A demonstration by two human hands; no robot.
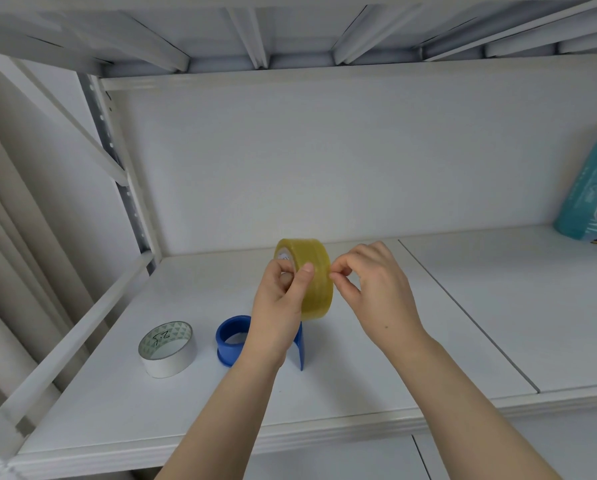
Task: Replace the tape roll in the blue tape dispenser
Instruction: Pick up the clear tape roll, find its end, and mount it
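Observation:
My left hand [279, 306] holds a yellowish translucent tape roll [316, 275] upright above the shelf, fingers through its core and thumb on its outer face. My right hand [373, 282] pinches at the roll's right edge with thumb and forefinger. Below the hands, the blue tape dispenser [231, 339] rests on the white shelf [325, 393], its ring empty and its right part partly hidden by my left wrist. A white tape roll [168, 349] with a patterned core and handwritten marks lies to the dispenser's left.
A teal packet [591, 192] leans against the back wall at the far right. The shelf's upright post [124, 188] and side rail [78, 337] bound the left. Another shelf hangs overhead. A seam [470, 317] splits the shelf boards.

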